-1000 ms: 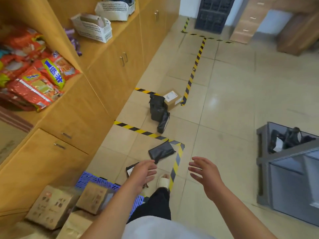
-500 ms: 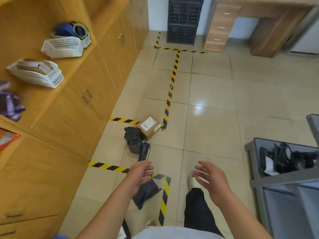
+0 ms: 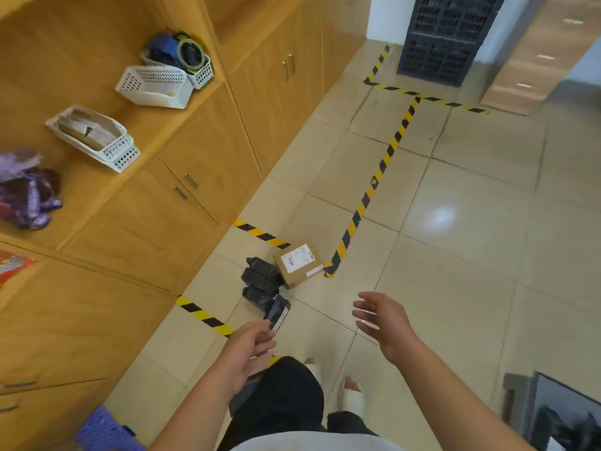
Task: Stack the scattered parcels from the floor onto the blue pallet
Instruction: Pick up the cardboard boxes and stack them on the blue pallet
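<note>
Parcels (image 3: 278, 312) lie on the floor (image 3: 455, 288) past my fingers: blue pallet (image 3: 104, 429) behind my left hand (image 3: 250, 349), black bags (image 3: 260, 278) just ahead, cardboard box (image 3: 297, 263) beside them, right hand (image 3: 385, 323) alongside. Both hands' fingers are spread, empty. I'd crouch before gripping the box squarely.

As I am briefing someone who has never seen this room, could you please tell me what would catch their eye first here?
The empty left hand and right hand are held out, fingers open, at the bottom centre. Just ahead of them on the tiled floor lies a cardboard box with a white label, right beside a heap of black bags. Yellow-and-black tape runs from beside the box towards the far wall.
</note>
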A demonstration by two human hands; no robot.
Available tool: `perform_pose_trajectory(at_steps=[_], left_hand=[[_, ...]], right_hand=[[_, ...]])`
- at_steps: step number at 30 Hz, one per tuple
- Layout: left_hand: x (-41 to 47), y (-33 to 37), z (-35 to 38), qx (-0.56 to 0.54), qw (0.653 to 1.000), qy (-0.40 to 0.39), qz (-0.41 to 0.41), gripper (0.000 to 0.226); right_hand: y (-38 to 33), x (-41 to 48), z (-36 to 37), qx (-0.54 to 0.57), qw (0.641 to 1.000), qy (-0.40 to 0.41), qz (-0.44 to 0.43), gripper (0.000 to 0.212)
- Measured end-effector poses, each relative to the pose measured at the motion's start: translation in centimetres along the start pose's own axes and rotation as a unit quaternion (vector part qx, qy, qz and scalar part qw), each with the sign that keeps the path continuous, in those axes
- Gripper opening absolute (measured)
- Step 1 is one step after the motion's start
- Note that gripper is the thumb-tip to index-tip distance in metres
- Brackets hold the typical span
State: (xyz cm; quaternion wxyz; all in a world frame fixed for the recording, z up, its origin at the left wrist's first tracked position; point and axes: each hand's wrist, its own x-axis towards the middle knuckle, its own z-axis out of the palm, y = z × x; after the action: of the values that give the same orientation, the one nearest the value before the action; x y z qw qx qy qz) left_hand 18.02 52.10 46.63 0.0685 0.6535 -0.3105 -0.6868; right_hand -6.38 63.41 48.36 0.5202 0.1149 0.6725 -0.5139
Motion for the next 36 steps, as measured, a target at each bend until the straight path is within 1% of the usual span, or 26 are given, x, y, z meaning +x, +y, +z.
perform_pose_trajectory(at_steps=[4,7,9,11,12,14,15,17,18,20,21,22,24,25,26,28,29,30,32,33,34,36], left_hand=[[5.5,3.2,2.1,-0.033,0.998,0.046,-0.029,0.018],[11.4,5.5,4.1,-0.049,0.995,0.063,-0.062,0.012],[16.4,7.0,5.6,-0.022,0.993,0.07,-0.088,0.007],[21.4,8.3,7.0,0.009,0.988,0.084,-0.132,0.016],[23.3,8.8,7.8,0.056,0.984,0.083,-0.144,0.017],[27.0,9.6,9.4,0.154,0.977,0.063,-0.13,0.009],[29.0,9.9,10.3,0.177,0.975,0.051,-0.122,0.016],[33.8,10.5,12.0,0.197,0.972,0.042,-0.12,0.028],[36.1,10.7,12.8,0.176,0.975,0.043,-0.131,0.026],[40.9,10.3,14.3,0.109,0.977,0.06,-0.172,0.014],[43.6,9.6,14.8,0.091,0.975,0.069,-0.193,0.013],[46.2,8.9,15.4,0.077,0.971,0.079,-0.211,0.02],[51.8,7.4,16.5,0.05,0.961,0.122,-0.243,0.048],[54.6,6.5,16.8,0.025,0.956,0.15,-0.252,0.057],[57.3,5.5,17.0,-0.006,0.949,0.179,-0.258,0.064],[61.9,3.5,16.8,-0.046,0.933,0.241,-0.265,0.077],[63.8,2.5,16.5,-0.05,0.925,0.268,-0.265,0.081],[65.7,1.5,16.2,-0.056,0.919,0.29,-0.262,0.081],[68.7,-0.6,15.4,-0.078,0.913,0.308,-0.254,0.076],[69.8,-1.4,15.2,-0.09,0.915,0.304,-0.249,0.075],[70.5,-2.2,15.0,-0.1,0.917,0.299,-0.244,0.075],[71.5,-3.2,14.8,-0.105,0.92,0.299,-0.23,0.078]], right_hand=[[-5.1,6.0,2.3,-0.052,0.998,-0.015,0.022,0.023],[-8.9,11.0,3.8,-0.097,0.995,0.001,0.029,0.023],[-11.4,14.8,4.7,-0.118,0.992,0.012,0.043,0.023],[-13.5,19.4,5.6,-0.152,0.986,0.021,0.063,0.024],[-14.2,21.9,6.1,-0.174,0.981,0.027,0.079,0.023],[-15.3,26.7,7.4,-0.221,0.969,0.025,0.103,0.02],[-15.8,29.6,8.4,-0.245,0.963,0.015,0.108,0.017],[-16.2,35.7,10.0,-0.292,0.951,-0.005,0.101,0.007],[-16.2,38.9,10.7,-0.325,0.941,-0.011,0.091,0.004],[-15.3,45.4,11.7,-0.399,0.914,-0.026,0.075,0.007],[-14.4,48.8,12.1,-0.428,0.9,-0.031,0.075,0.011],[-13.5,52.1,12.3,-0.45,0.889,-0.036,0.081,0.013],[-11.2,58.4,12.8,-0.491,0.866,-0.051,0.086,0.014],[-9.8,61.2,13.0,-0.509,0.854,-0.057,0.092,0.016],[-8.5,63.6,13.4,-0.523,0.843,-0.064,0.105,0.018],[-5.7,67.8,14.3,-0.545,0.822,-0.099,0.129,0.014],[-4.3,69.5,15.1,-0.546,0.818,-0.118,0.137,0.012],[-2.9,71.2,16.0,-0.538,0.819,-0.138,0.144,0.018],[0.1,73.9,17.9,-0.52,0.826,-0.146,0.159,0.045],[1.5,74.7,18.8,-0.517,0.827,-0.144,0.168,0.047],[2.7,75.2,19.5,-0.509,0.829,-0.145,0.182,0.043],[4.3,75.5,20.5,-0.485,0.832,-0.154,0.22,0.027]])
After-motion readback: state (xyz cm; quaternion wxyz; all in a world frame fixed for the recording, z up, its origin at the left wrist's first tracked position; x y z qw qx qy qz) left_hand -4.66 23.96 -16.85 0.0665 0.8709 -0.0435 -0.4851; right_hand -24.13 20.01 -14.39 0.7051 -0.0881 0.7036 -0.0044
